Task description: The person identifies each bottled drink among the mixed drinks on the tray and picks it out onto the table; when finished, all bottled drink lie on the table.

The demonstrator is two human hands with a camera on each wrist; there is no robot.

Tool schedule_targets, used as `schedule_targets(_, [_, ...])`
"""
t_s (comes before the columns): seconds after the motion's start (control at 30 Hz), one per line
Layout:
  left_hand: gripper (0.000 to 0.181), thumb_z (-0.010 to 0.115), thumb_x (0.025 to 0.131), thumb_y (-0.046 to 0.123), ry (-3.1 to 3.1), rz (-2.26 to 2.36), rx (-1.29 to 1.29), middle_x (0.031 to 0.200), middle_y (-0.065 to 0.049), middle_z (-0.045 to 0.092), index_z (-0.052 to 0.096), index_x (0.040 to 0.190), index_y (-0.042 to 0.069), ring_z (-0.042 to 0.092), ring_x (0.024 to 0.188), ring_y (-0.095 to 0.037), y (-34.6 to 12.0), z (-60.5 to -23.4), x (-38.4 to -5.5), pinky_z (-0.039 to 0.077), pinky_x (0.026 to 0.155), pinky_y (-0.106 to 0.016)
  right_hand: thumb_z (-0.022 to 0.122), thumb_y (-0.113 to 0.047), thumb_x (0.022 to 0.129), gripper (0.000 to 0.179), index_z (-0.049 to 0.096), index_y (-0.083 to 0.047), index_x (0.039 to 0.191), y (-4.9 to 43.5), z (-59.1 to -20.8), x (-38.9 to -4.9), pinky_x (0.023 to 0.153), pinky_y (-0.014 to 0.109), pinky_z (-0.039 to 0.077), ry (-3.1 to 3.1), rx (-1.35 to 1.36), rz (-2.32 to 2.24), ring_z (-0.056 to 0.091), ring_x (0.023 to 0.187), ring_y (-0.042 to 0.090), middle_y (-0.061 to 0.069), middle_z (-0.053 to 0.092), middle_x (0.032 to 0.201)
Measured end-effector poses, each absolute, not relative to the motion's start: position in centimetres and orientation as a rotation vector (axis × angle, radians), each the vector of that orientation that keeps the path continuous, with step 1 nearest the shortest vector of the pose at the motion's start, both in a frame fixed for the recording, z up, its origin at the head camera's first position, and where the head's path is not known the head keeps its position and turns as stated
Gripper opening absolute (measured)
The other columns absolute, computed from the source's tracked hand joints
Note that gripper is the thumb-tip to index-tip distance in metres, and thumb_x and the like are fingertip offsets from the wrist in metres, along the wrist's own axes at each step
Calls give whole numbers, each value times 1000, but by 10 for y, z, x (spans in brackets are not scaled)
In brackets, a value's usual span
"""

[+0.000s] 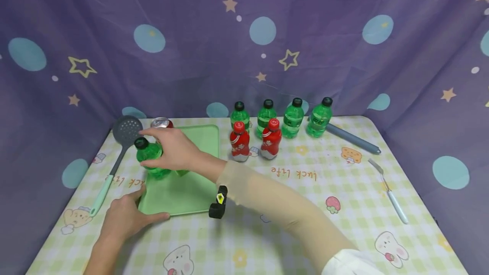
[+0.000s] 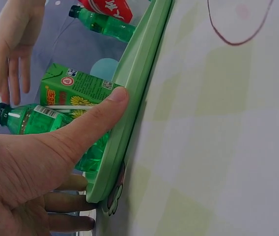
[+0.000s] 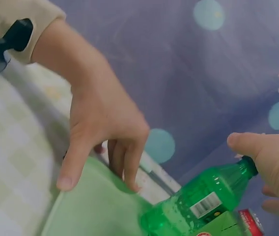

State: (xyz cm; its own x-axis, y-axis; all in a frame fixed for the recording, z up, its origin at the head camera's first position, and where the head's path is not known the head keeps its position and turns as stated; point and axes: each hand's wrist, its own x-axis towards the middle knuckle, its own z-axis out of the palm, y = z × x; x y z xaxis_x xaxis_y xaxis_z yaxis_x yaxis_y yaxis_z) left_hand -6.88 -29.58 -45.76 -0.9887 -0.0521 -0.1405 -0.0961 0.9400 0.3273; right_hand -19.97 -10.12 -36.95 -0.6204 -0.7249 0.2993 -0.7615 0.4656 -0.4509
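A green tray [image 1: 198, 188] lies on the table's left part. My left hand [image 1: 124, 215] rests at its near left corner, with a straight thumb [image 2: 97, 120] at the rim and the fingers spread along the side. On the tray stands a green plastic bottle [image 3: 198, 204] with a black cap. Beside it is a green drink carton [image 2: 75, 91], mostly hidden in the head view. A red can [image 1: 162, 123] stands behind. My right hand [image 1: 173, 150] is around the bottle's upper part, thumb and fingers apart; the left wrist view shows its fingers straight and off the bottle.
Several green bottles [image 1: 293, 120] line the back, with two red bottles [image 1: 240, 143] in front. A grey-blue handled tool [image 1: 353, 139] and a fork-like utensil [image 1: 391, 198] lie at the right. A slotted skimmer [image 1: 126, 133] lies left of the tray.
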Motion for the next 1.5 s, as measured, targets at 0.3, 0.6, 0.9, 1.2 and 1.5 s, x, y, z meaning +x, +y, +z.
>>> schedule_targets(0.3, [142,86,59,85,2971,492,-124,143,-46,51,45,153,-13,59,120,-66,-299,-456,-69,54,91,-70,78,-51,94,82,45,-19,162,-121,-379,-210,110,16,48,-2741,1367,634,62,137,7,-4,58,158])
schedule_targets(0.6, [141,87,58,84,2975,500,-118,141,-45,53,47,152,-13,60,118,-66,-298,-461,-68,55,90,-69,81,-54,91,89,42,-18,162,-128,-387,-214,110,18,49,-2821,1338,566,60,137,5,-5,61,154])
schedule_targets(0.9, [141,87,57,85,2976,484,-123,142,-45,52,47,152,-12,59,120,-66,-294,-462,-70,54,92,-70,82,-56,89,89,45,-19,160,-134,-391,-216,107,19,51,-2885,1273,545,66,130,6,-7,64,149])
schedule_targets(1.2, [141,87,56,85,2986,490,-118,142,-45,52,48,152,-12,58,121,-67,-293,-462,-72,53,92,-70,83,-55,90,77,55,-19,152,-131,-396,-219,114,22,48,-2860,1239,588,61,136,8,-7,65,146])
schedule_targets(1.5, [142,85,57,87,2947,463,-137,139,-44,56,48,152,-11,63,114,-63,-297,-458,-72,57,87,-67,83,-48,92,74,56,-17,153,-122,-385,-208,110,14,46,-2686,1267,882,64,133,6,-6,67,147])
